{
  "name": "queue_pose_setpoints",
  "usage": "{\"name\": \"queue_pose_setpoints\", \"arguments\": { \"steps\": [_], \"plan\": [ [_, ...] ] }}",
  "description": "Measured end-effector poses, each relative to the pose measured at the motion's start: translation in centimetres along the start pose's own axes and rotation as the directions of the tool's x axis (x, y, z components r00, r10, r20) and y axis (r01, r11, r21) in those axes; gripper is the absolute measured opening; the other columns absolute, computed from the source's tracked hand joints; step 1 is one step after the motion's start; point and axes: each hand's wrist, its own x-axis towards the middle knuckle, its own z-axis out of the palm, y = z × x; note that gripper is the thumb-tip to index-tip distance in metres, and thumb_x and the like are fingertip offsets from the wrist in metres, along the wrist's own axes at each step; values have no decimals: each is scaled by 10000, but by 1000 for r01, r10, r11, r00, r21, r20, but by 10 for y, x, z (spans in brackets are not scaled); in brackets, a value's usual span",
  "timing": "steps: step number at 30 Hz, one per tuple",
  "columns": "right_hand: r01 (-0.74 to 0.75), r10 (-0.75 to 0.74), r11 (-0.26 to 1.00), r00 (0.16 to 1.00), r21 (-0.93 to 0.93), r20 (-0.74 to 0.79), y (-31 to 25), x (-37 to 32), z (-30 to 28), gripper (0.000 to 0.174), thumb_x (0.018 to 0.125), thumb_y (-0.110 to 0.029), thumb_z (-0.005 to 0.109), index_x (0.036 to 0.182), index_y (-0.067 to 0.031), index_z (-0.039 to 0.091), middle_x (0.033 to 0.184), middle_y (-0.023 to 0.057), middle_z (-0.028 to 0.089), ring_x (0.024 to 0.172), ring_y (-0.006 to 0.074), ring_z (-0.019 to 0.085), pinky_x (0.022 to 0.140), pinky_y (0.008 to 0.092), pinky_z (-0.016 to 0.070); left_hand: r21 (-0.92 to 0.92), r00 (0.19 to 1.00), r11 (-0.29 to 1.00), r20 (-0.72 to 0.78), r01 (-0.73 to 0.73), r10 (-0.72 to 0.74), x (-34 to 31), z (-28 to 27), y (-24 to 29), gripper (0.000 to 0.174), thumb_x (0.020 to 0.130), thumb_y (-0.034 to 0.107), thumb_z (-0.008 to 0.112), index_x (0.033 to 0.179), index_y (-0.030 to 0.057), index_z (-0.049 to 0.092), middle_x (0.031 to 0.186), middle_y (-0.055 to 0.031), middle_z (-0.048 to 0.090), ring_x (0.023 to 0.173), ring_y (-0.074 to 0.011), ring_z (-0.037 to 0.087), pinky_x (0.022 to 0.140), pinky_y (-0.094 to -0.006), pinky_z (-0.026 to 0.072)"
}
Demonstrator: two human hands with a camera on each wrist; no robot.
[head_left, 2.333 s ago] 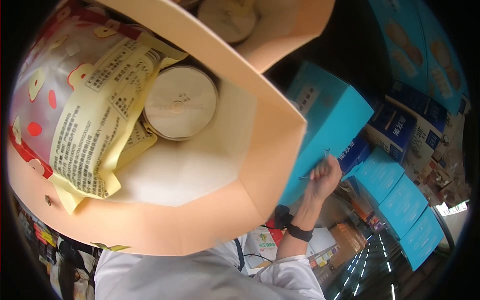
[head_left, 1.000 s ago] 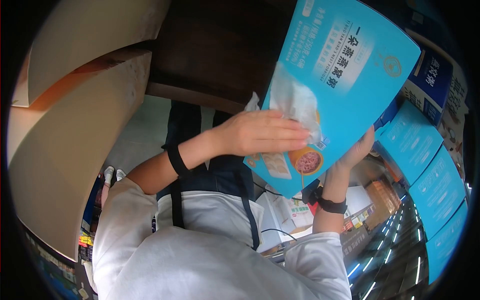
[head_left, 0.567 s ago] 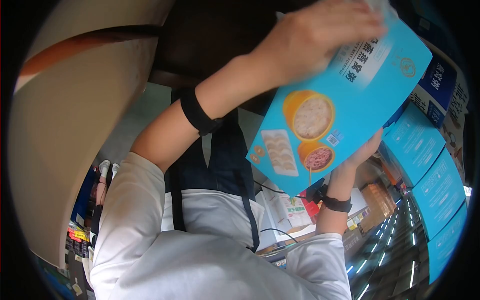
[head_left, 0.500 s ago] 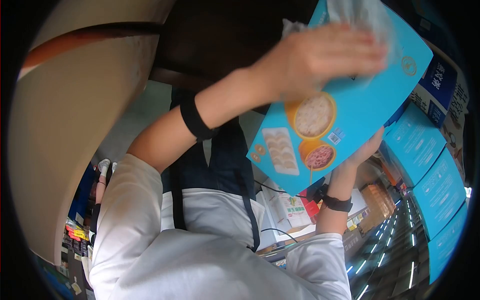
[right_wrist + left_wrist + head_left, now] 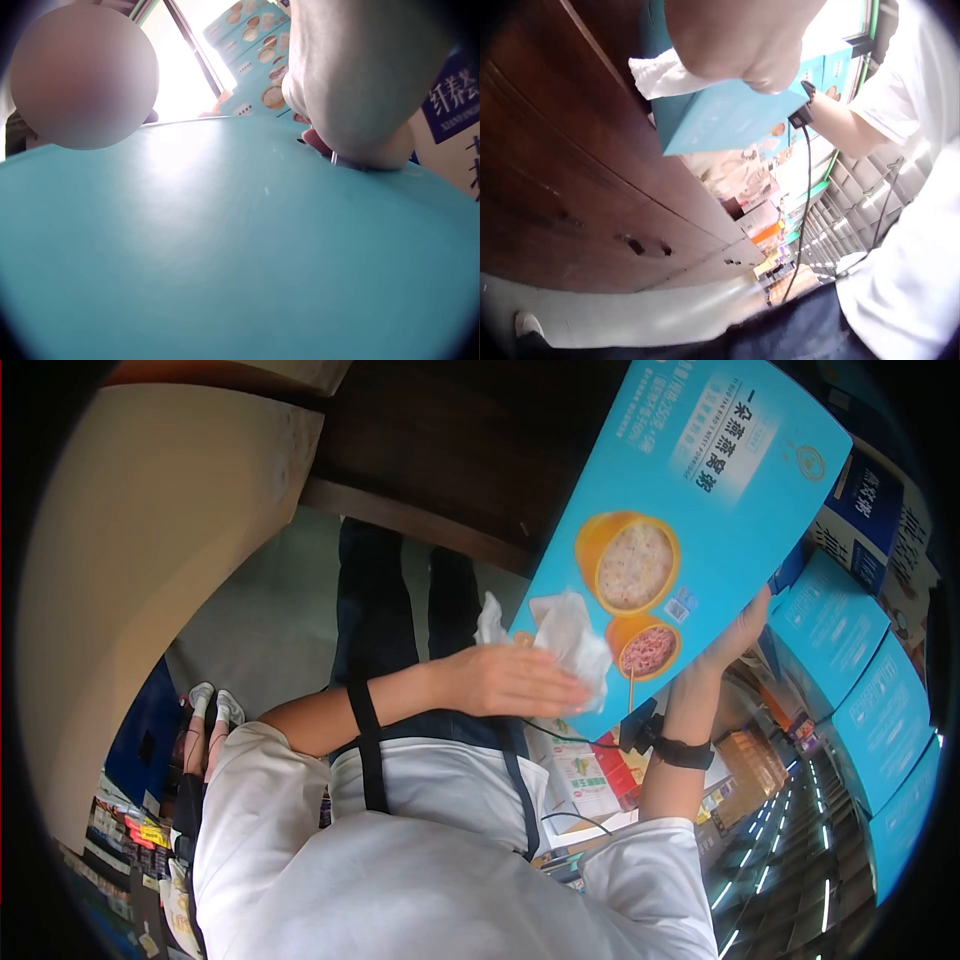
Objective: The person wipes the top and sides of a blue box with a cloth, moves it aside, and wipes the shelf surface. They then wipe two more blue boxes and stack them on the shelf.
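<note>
A turquoise porridge box [image 5: 735, 550] tilts in front of me, its printed face with bowls of porridge toward the head view. My left hand [image 5: 500, 680] presses a crumpled white tissue [image 5: 578, 650] onto the lower left of that face, fingers straight across it. In the left wrist view the tissue [image 5: 664, 75] sticks out beside the hand [image 5: 742, 34]. My right hand [image 5: 745, 625] holds the box from its right side, fingers hidden behind it. The right wrist view shows this hand [image 5: 360, 97] curled at a thin clear handle on the turquoise side.
A large cream-coloured box [image 5: 170, 550] fills the left. Behind stands a dark wooden cabinet [image 5: 430, 450]. More turquoise boxes [image 5: 835, 650] are stacked at right, near blue-and-white cartons [image 5: 868, 500]. Another person's white shoes [image 5: 230, 707] show at lower left.
The cream box with jars and a packet has shifted left from close view. The turquoise box has turned face up. My left hand slid the tissue up across it, then back down left.
</note>
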Motion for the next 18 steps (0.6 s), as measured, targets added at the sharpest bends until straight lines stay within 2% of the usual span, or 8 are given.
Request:
{"name": "queue_pose_setpoints", "arguments": {
  "steps": [3, 5, 6, 8, 9, 12, 16, 18],
  "plan": [
    [30, -38, 998, 991, -62, -127, 0, 0, 8, 279, 958, -190, 426, 910, 21, 602, 807, 78, 653, 633, 90, 606, 547, 200, 480, -139, 991, 989, 129, 49, -31, -22, 5, 12, 341, 887, 85, 491, 1214, 98, 589, 1317, -35, 541, 1189, -177, 533, 986, -344, 445],
    [11, -16, 998, 997, -69, -78, 2, 2, -1, 252, 946, -195, 467, 886, 5, 608, 708, 31, 624, 469, 25, 469, 399, 158, 332, -143, 987, 989, 160, 40, -17, -30, 0, 19, 327, 892, 95, 489, 1199, 103, 602, 1292, -32, 560, 1164, -176, 551, 965, -335, 455],
    [18, -23, 998, 997, -67, -78, 0, 2, 4, 252, 946, -195, 467, 886, 5, 608, 708, 31, 624, 469, 25, 469, 399, 158, 332, -149, 982, 988, 191, 35, -6, -33, -2, 22, 315, 897, 104, 488, 1185, 109, 615, 1267, -29, 579, 1139, -176, 569, 944, -326, 465],
    [28, -37, 997, 989, -66, -142, -2, 0, 15, 217, 926, -187, 516, 804, -26, 594, 595, -16, 546, 395, -7, 309, 347, 171, 189, -177, 971, 983, 240, 50, -6, -21, -25, 31, 313, 886, 97, 504, 1179, 99, 617, 1248, -43, 592, 1142, -188, 571, 1009, -341, 423],
    [41, -44, 998, 995, -37, -92, 0, 2, 8, 232, 912, -180, 547, 715, -57, 539, 521, -44, 425, 386, 8, 269, 342, 193, 197, -120, 984, 991, 172, 60, -39, -11, -38, 35, 322, 879, 64, 509, 1182, 90, 615, 1242, -73, 593, 1147, -219, 568, 1025, -356, 406],
    [40, -41, 999, 997, -5, -67, 0, 1, 8, 286, 910, -185, 555, 656, -87, 469, 502, -57, 326, 385, 25, 240, 333, 211, 195, 71, 987, 993, -139, 96, -86, 25, -74, 29, 356, 858, -36, 494, 1191, 29, 600, 1221, -166, 593, 1156, -300, 562, 1047, -408, 371],
    [4, -6, 1000, 997, -24, -74, 0, 2, 6, 328, 903, -210, 574, 628, -110, 426, 502, -62, 274, 387, 36, 226, 328, 204, 237, 204, 824, 961, -565, 184, -38, 101, -116, -8, 410, 819, -92, 498, 1223, -48, 554, 1220, -207, 585, 1188, -308, 536, 1022, -423, 382],
    [-7, 6, 1000, 998, -20, -59, 0, 3, 3, 334, 899, -220, 584, 624, -112, 427, 504, -63, 273, 390, 36, 230, 329, 201, 255, 87, 672, 938, -720, 335, -173, 123, -113, -30, 462, 778, -102, 518, 1233, -29, 560, 1244, -198, 573, 1210, -325, 517, 1015, -405, 387]
  ]
}}
